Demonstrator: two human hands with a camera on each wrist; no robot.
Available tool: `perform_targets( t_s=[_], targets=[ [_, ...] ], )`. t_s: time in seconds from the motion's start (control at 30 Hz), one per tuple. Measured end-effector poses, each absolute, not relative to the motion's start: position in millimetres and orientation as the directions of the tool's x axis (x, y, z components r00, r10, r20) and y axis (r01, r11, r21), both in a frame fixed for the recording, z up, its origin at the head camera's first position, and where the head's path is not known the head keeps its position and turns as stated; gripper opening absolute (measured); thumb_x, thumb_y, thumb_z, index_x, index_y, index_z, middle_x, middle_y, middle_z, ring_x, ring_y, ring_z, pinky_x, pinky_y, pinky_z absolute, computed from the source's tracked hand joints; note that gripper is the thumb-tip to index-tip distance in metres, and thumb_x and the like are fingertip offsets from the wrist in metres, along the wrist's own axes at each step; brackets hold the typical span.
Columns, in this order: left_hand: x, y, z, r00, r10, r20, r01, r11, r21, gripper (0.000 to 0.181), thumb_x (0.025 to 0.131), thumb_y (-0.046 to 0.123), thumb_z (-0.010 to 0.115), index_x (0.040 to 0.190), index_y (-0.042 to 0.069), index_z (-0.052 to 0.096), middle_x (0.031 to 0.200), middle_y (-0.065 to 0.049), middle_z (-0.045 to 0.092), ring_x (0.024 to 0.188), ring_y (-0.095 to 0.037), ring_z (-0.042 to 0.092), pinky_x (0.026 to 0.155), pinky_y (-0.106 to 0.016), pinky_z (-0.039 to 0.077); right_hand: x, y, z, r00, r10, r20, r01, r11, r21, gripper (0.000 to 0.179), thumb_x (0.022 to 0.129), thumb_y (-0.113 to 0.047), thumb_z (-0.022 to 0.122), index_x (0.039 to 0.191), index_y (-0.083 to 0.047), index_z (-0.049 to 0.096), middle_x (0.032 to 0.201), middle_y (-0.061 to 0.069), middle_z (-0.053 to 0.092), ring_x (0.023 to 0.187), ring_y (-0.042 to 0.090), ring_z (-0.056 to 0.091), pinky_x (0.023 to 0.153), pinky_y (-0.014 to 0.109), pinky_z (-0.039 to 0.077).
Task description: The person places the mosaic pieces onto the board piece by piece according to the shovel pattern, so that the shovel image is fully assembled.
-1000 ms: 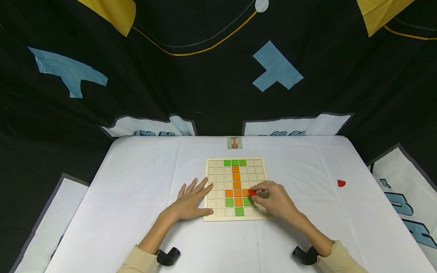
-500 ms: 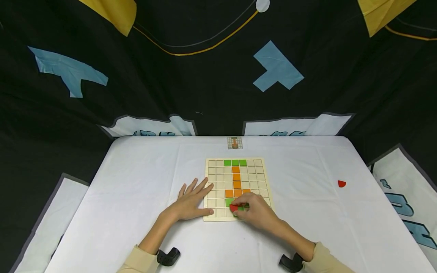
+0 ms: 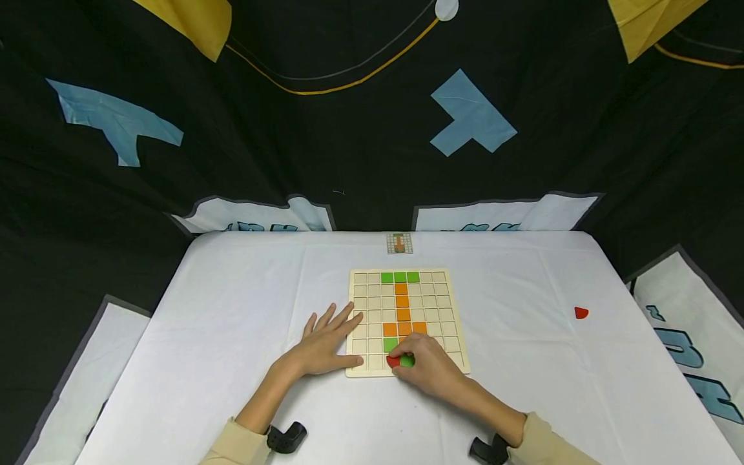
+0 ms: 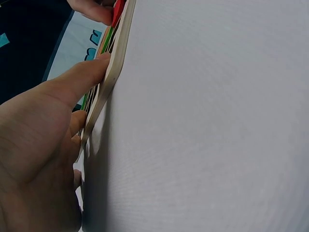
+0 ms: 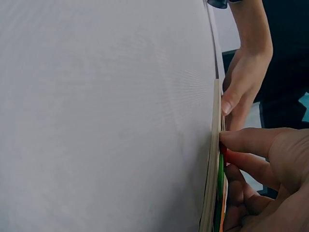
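Observation:
A pale wooden grid board lies on the white table, with green and orange square tiles set in its cells. Near its front edge my right hand pinches a red tile with a rounded side between thumb and fingers, just left of a green tile. That red tile sits at the board's surface in the right wrist view. With fingers spread, my left hand rests on the board's left edge; its thumb touches the rim. My right hand covers some front cells.
A second red rounded tile lies alone at the right of the table. Behind the board is a small card printed with a grid pattern. A dark cloth with coloured shapes hangs beyond the table's back edge.
My right hand has moved left and toward the board's front edge, carrying the red tile from beside the orange row to the front row. The left hand stays in place.

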State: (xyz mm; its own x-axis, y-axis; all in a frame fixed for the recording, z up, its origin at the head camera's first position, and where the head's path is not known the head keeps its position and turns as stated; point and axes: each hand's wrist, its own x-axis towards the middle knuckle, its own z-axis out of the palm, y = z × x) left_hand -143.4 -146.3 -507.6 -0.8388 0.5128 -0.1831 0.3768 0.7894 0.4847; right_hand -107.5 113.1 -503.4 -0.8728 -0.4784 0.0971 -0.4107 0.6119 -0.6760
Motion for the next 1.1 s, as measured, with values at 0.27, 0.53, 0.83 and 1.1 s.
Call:
perform_targets(
  t_s=[0.27,0.53,0.83,1.1],
  targets=[
    [-142.7,-146.6,-507.0,-0.838,0.515,-0.179,0.378,0.786,0.49,0.085,0.089,0.056,0.066,0.157,0.017,0.034,0.166,-0.008,0.015,0.15,-0.038,0.001,0.112,-0.066,-0.002,-109.0,112.8,-503.6,-0.875,-0.472,0.11,-0.42,0.625,-0.658,0.018,0.077,-0.006,0.084,0.094,-0.01,0.078,0.094,-0.004,0.068,0.089,0.017,0.06,0.078,0.033,0.05],
    [-143.6,-146.3,-506.5,-0.838,0.516,-0.178,0.38,0.785,0.489,0.085,0.089,0.056,0.066,0.158,0.017,0.033,0.166,-0.008,0.014,0.15,-0.038,0.001,0.113,-0.066,-0.002,-111.1,114.1,-504.6,-0.874,-0.472,0.113,-0.425,0.632,-0.648,0.018,0.078,-0.01,0.084,0.095,-0.011,0.079,0.093,-0.006,0.069,0.088,0.014,0.06,0.08,0.034,0.05],
    [-144.0,-146.0,-506.5,-0.838,0.52,-0.166,0.387,0.78,0.492,0.084,0.089,0.054,0.067,0.157,0.015,0.035,0.165,-0.01,0.016,0.15,-0.04,0.002,0.112,-0.067,-0.002,-112.0,112.2,-504.2,-0.859,-0.495,0.126,-0.452,0.62,-0.642,0.015,0.081,-0.007,0.081,0.095,-0.009,0.079,0.094,-0.004,0.07,0.089,0.015,0.061,0.08,0.035,0.05],
    [-143.9,-145.2,-506.9,-0.838,0.512,-0.186,0.375,0.79,0.486,0.086,0.089,0.055,0.067,0.158,0.018,0.032,0.166,-0.008,0.014,0.15,-0.038,0.0,0.113,-0.066,-0.002,-112.4,111.5,-503.9,-0.859,-0.498,0.12,-0.449,0.618,-0.645,0.014,0.081,-0.01,0.082,0.095,-0.01,0.08,0.093,-0.005,0.069,0.088,0.013,0.06,0.08,0.033,0.051]
  ],
)
